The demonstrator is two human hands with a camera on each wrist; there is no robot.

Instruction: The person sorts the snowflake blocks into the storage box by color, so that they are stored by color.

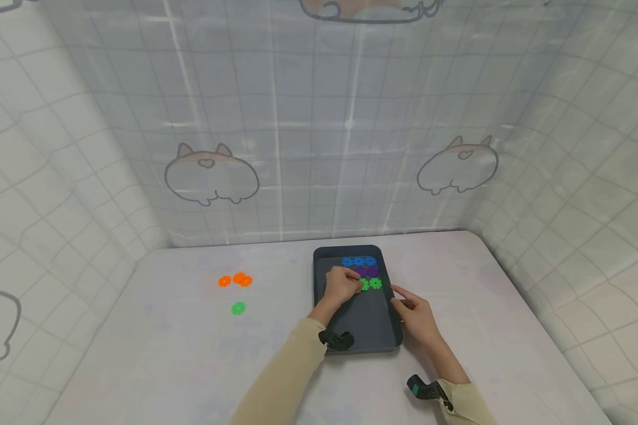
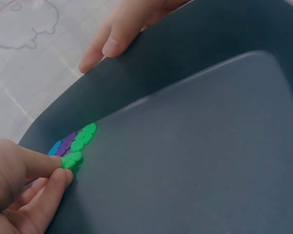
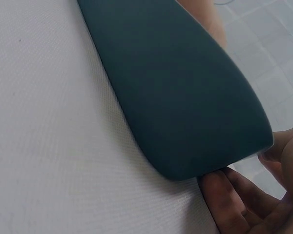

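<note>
My left hand point(image 1: 342, 284) reaches over the dark grey tray point(image 1: 364, 324) and pinches a green flower-shaped disc point(image 2: 71, 160) between thumb and fingers. Right beside that disc, two green flower discs point(image 1: 375, 283) lie in the tray against its right wall. Beyond them come a row of purple discs point(image 1: 372, 271), partly hidden by the hand, and a row of three blue discs point(image 1: 358, 261). At the tray's right side, my right hand point(image 1: 417, 316) grips the rim, its thumb at the top edge and curled fingers against the outside in the right wrist view.
On the white table point(image 1: 181, 354), left of the tray, lie a few orange discs point(image 1: 224, 281), two of them overlapping. A single green disc point(image 1: 238, 308) lies nearer than these. Curtains with a grid pattern point(image 1: 308, 118) enclose the table's back and sides.
</note>
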